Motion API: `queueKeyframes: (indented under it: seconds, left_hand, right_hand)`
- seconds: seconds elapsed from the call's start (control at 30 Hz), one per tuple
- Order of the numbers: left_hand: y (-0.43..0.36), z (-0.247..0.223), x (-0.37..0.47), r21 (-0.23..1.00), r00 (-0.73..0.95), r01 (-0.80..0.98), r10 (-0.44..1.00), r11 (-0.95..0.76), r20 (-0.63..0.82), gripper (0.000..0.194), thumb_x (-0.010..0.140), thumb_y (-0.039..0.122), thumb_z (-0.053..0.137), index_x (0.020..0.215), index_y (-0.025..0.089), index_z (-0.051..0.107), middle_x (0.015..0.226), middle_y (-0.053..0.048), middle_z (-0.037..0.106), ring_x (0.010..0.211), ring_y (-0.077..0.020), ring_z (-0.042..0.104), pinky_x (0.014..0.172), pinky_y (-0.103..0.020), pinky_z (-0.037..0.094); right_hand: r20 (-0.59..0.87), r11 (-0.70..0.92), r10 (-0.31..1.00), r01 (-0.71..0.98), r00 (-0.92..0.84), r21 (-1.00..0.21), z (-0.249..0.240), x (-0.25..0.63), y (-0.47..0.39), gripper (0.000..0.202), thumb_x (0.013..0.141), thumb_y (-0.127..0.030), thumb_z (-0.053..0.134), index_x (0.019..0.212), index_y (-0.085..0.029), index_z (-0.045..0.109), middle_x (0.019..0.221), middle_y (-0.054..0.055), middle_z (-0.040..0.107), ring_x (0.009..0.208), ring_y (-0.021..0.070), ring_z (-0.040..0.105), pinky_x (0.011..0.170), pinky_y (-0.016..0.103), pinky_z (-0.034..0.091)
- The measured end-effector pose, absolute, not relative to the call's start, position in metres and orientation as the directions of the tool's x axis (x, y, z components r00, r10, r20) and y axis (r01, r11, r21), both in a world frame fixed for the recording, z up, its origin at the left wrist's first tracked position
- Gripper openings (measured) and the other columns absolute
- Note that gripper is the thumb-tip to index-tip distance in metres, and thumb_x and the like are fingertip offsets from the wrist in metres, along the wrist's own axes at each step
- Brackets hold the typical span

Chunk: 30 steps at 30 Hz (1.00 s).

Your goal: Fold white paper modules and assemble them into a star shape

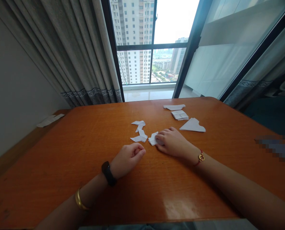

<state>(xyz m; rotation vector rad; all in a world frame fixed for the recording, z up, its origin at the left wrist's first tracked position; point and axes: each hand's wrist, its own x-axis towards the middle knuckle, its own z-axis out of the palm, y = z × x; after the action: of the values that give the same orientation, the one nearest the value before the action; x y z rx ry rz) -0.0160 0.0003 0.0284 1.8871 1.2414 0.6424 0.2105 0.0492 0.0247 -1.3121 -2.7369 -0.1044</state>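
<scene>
My right hand [170, 141] lies over a small folded white paper [153, 139], its fingertips on the right part of it and hiding that part. Just to its left is a folded paper shape [140, 136] with bent arms, and a similar zigzag paper piece [139, 124] adjoins it on the far side. Close in front of these, my left hand [128, 159] hovers or rests by the table with fingers curled in and thumb against them; no object shows in it.
Beyond my right hand on the wooden table [85, 153] are a heart-like folded paper [192, 125], a square folded paper [180, 115] and a flat paper strip [174, 107]. More paper [50, 120] lies on a ledge at far left. A blurred patch [278, 148] covers something at right.
</scene>
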Motion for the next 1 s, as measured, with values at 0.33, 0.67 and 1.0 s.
queueKeyframes:
  seconds: [0.33, 0.67, 1.0]
  left_hand:
    - [0.005, 0.017, -0.012, 0.926, 0.446, 0.158, 0.813, 0.342, -0.376, 0.051, 0.074, 0.059, 0.063, 0.094, 0.013, 0.051, 0.079, -0.004, 0.064, 0.056, -0.0123, 0.062, 0.044, -0.021, 0.047]
    - [-0.005, 0.018, -0.009, 0.974, 0.438, 0.067, 0.871, 0.216, -0.223, 0.052, 0.073, 0.043, 0.073, 0.114, 0.018, 0.051, 0.105, -0.009, 0.064, 0.083, -0.0184, 0.068, 0.066, -0.025, 0.052]
    - [0.012, 0.022, -0.014, 0.963, -0.080, -0.234, 0.985, 0.130, -0.152, 0.029, 0.082, 0.032, 0.063, 0.101, 0.016, 0.048, 0.098, -0.011, 0.070, 0.062, -0.0148, 0.068, 0.053, -0.025, 0.054]
  right_hand:
    - [0.145, 0.457, 0.886, 0.881, -0.439, -0.122, 0.020, 0.215, 0.050, 0.027, 0.083, -0.041, 0.061, 0.095, -0.016, 0.065, 0.096, 0.013, 0.065, 0.089, 0.0254, 0.058, 0.076, 0.033, 0.041]
    - [-0.084, 0.276, 0.791, 0.475, -0.607, -0.835, 0.036, 0.213, 0.043, 0.023, 0.076, -0.034, 0.066, 0.087, -0.015, 0.059, 0.079, 0.000, 0.060, 0.068, 0.0131, 0.052, 0.061, 0.024, 0.040]
    - [-0.022, 0.219, 0.964, 0.832, -0.267, -0.509, 0.032, 0.162, 0.091, 0.039, 0.074, -0.056, 0.063, 0.065, -0.018, 0.065, 0.072, 0.005, 0.064, 0.063, 0.0149, 0.054, 0.053, 0.025, 0.032]
